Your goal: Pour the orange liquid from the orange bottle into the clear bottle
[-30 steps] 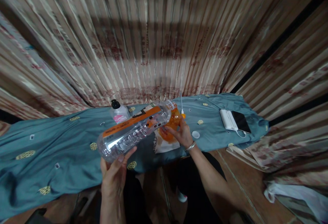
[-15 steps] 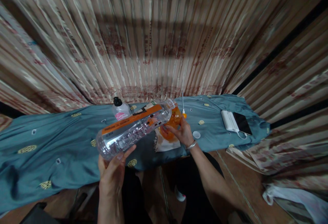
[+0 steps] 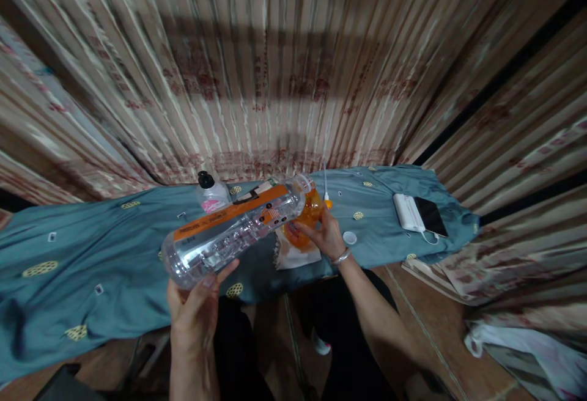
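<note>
My left hand grips a large clear plastic bottle with an orange label near its base. The bottle is tilted, its neck up and to the right over the mouth of an orange bottle. My right hand is wrapped around that orange bottle, steadying it above a white cloth. Where the two mouths meet is partly hidden, and I cannot tell if they touch. A white cap lies right of my right hand. Just behind the orange bottle is an orange cap with a white tube.
A clear bottle with a black top stands at the back left. A white power bank is cabled to a black phone on the right. The blue-green cloth covers the narrow table against a striped curtain.
The large bottle's base and my left hand have shifted slightly left. My right hand stays around the orange bottle. The whole view has moved a little.
</note>
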Motion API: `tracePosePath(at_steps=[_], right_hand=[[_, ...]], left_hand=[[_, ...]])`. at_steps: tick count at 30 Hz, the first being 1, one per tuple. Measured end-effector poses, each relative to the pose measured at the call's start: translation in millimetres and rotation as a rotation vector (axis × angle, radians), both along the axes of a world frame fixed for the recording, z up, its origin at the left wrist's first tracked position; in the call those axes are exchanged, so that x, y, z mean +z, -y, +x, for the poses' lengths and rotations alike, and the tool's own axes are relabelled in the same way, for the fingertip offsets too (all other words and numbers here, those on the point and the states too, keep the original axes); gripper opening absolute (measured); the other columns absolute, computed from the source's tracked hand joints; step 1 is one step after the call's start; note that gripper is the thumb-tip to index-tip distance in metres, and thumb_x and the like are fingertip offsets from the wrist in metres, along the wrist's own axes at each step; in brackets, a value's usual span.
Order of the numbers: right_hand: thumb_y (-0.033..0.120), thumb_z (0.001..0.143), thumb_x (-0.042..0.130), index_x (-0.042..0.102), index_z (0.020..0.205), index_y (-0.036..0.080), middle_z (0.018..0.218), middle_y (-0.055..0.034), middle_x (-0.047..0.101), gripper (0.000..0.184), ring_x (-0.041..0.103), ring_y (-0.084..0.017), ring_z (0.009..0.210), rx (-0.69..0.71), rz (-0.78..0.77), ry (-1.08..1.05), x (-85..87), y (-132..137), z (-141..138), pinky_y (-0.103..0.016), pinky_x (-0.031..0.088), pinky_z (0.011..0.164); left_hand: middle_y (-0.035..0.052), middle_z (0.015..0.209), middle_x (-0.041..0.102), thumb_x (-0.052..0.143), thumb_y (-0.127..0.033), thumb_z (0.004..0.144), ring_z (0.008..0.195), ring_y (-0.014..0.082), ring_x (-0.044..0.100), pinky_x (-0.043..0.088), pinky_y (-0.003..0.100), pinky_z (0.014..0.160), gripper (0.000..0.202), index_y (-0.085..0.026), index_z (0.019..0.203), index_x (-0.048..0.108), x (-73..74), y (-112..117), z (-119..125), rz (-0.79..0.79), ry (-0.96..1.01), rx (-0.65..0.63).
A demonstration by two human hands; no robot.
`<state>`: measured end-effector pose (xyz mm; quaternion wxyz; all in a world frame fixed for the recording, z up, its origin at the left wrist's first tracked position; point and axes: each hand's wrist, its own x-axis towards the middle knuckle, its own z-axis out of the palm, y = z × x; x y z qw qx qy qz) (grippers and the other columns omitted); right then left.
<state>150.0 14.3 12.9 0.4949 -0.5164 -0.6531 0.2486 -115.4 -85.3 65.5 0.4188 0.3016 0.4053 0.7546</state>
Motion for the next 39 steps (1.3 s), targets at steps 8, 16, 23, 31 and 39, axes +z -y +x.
tracePosePath(at_steps=[8,16,23,31,39], right_hand=[[0.062,0.082,0.082,0.057,0.137,0.023,0.115,-0.011,0.079,0.072,0.078,-0.032,0.1,-0.034,0.038,0.025,-3.3,-1,0,-0.048,0.064,0.092],[0.064,0.084,0.079,0.056,0.14,0.022,0.117,-0.0132,0.079,0.073,0.078,-0.032,0.101,-0.028,0.037,0.031,-0.7,0,1,-0.049,0.063,0.095],[0.063,0.082,0.081,0.058,0.136,0.023,0.115,-0.0122,0.079,0.071,0.077,-0.032,0.099,-0.03,0.033,0.028,-2.4,-1,1,-0.049,0.064,0.092],[0.061,0.084,0.08,0.054,0.142,0.023,0.119,-0.0128,0.078,0.074,0.077,-0.032,0.104,-0.015,0.026,0.021,-0.6,0,1,-0.049,0.063,0.096],[0.064,0.083,0.08,0.057,0.137,0.023,0.117,-0.0121,0.079,0.072,0.077,-0.033,0.103,-0.032,0.036,0.027,0.5,0,0,-0.049,0.064,0.094]], left_hand=[[0.009,0.135,0.07,0.098,-0.03,0.059,0.122,0.0384,0.067,0.069,0.048,0.08,0.06,-0.029,0.116,0.079,1.7,0,0,-0.023,0.028,0.021],[0.0098,0.13,0.072,0.097,-0.031,0.06,0.121,0.0364,0.066,0.069,0.044,0.078,0.054,-0.028,0.112,0.081,2.7,0,1,-0.019,0.014,0.009],[0.0093,0.137,0.069,0.097,-0.029,0.058,0.125,0.0387,0.065,0.068,0.045,0.079,0.062,-0.03,0.118,0.079,0.2,0,0,-0.018,0.032,0.013],[0.0105,0.143,0.065,0.097,-0.03,0.058,0.13,0.0423,0.061,0.066,0.055,0.087,0.061,-0.028,0.116,0.079,5.1,1,3,-0.027,0.023,0.021],[0.0082,0.136,0.068,0.098,-0.032,0.051,0.13,0.039,0.058,0.068,0.043,0.076,0.061,-0.028,0.109,0.08,16.6,1,12,-0.045,0.052,0.089]])
